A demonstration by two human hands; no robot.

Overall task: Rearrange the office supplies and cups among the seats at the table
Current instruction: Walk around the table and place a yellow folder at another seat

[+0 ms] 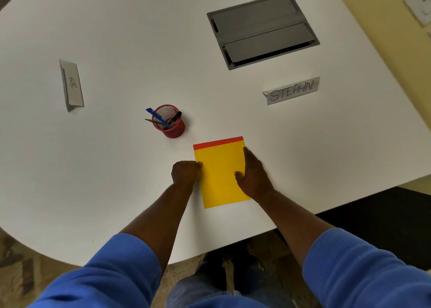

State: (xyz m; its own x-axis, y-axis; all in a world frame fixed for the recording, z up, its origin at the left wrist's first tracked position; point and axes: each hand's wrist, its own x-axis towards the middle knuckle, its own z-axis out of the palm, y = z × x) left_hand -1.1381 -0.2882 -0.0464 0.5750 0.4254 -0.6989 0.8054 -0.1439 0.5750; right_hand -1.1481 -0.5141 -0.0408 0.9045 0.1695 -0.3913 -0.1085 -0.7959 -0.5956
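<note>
The yellow notepad [220,174] lies flat on the tabletop [116,39] near its front edge. The left hand [185,173] curls onto its left edge, while the right hand [253,174] rests straight-fingered along its right. Pushed forward carelessly, it could topple the pen cup [169,123] just beyond its corner.

table [116,39]: smooth matt white | pen cup [171,126]: red metal mesh | notepad [219,174]: matt paper

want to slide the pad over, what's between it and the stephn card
Nothing: in the head view the table between the pad and the STEPHN card is bare. The pen cup stands on the pad's other side.
</note>
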